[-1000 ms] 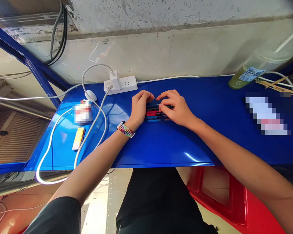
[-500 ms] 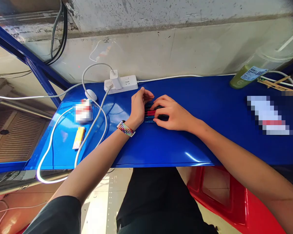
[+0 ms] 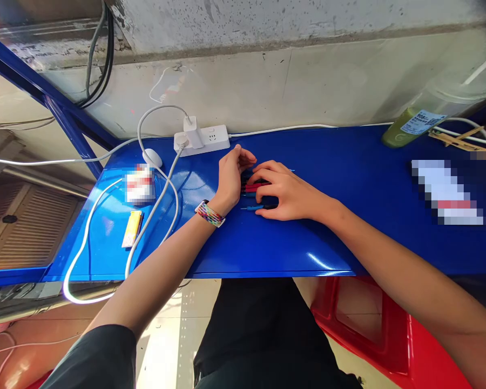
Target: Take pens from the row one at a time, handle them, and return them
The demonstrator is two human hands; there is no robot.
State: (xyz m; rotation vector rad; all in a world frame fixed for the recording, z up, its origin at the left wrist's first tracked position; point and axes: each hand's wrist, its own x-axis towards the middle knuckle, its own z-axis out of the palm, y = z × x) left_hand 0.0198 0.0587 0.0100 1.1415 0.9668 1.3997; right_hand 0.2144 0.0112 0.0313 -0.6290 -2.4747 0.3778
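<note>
Seemingly arranging pens point(image 3: 256, 188) between both hands on the blue table point(image 3: 243, 246)
Cupping left hand point(image 3: 230, 175) open by the pens' ends; arching right hand point(image 3: 285, 192) over them with fingers parted, no telling whether gripping; next probably calling for light fingertip pressure.

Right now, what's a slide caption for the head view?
Left hand beside pens on a blue tabletop, right hand over them.

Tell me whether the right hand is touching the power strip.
No, the right hand is over the pens, apart from the power strip.
</note>
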